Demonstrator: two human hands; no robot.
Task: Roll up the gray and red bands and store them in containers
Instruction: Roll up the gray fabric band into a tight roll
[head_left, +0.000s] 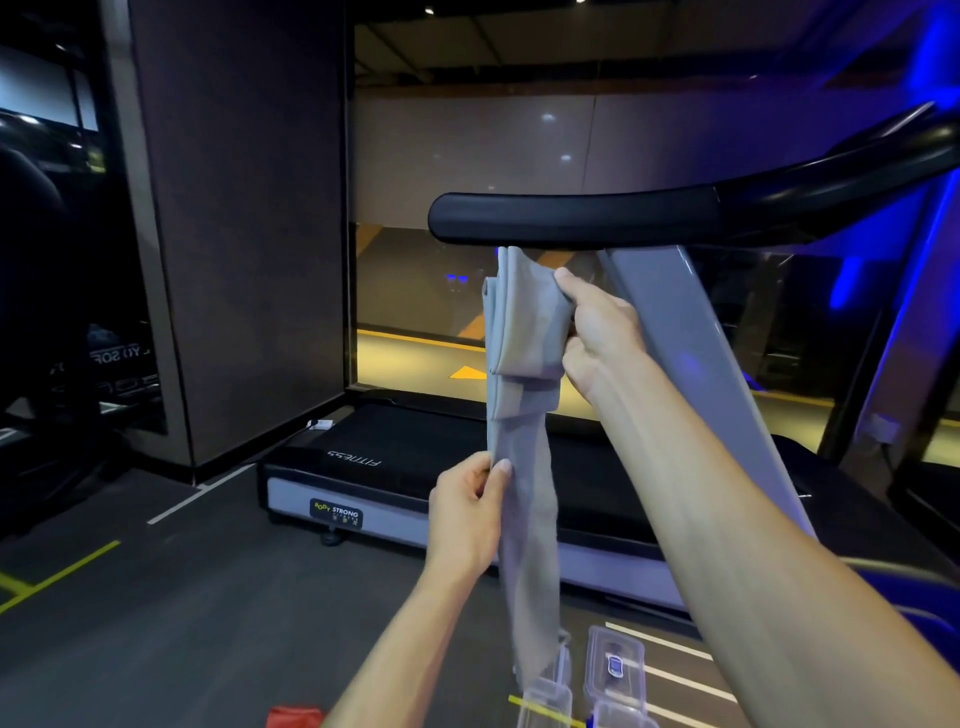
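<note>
A long gray band (524, 415) hangs in the air in front of me, its upper part folded over in several layers. My right hand (597, 327) grips the folded top from the right, thumb on the near face. My left hand (470, 506) pinches the band's left edge lower down. The band's loose tail reaches down toward two clear plastic containers (613, 675) on the floor at the bottom. A red band (293, 717) lies on the floor at the bottom edge, left of my left forearm.
A treadmill (395, 467) stands straight ahead, with its black handrail (571, 218) just above the band and a gray upright (670, 332) behind my right hand. A dark pillar (239, 234) rises at the left. The floor carries yellow and white lines (62, 571).
</note>
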